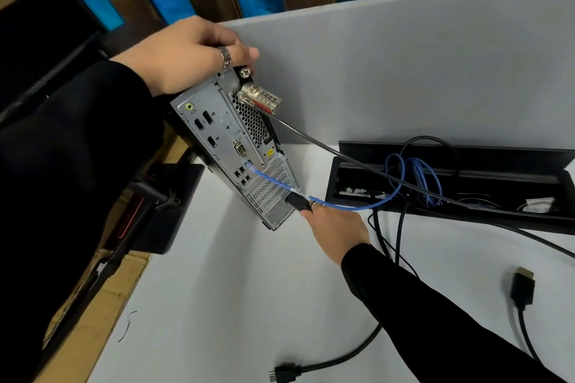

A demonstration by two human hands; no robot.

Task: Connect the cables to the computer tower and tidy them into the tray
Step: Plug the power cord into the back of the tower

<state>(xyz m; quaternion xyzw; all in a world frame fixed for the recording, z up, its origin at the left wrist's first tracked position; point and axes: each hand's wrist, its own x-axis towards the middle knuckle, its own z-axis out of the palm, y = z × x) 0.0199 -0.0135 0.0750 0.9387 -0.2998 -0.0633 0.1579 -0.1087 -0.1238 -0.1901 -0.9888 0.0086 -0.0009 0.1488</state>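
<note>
Broadly, the white desk (217, 305) carries everything, backed by a grey partition (404, 56) along its far edge. Standing tilted at the desk's left edge, the computer tower (230, 146) shows its rear panel of ports to the camera. Sunk into the desk near the far right corner, the open cable tray (451, 193) holds coiled blue and black leads. A steel security cable (314, 140) runs from a combination lock (259, 98) on the tower's upper rear toward the tray. The blue network cable (342, 205) is already seated in a lower port and loops back to the tray. Two loose black plugs (522, 286) (284, 373) lie toward the desk's near edge, unconnected. The left hand (189, 56), fingers curled over the tower's top, steadies it. The right hand (339, 230) pinches a black connector (298, 200) at the lower rear panel. Judged from this, the plug should be squared to its socket and pushed straight, while the left hand braces against the push.
</note>
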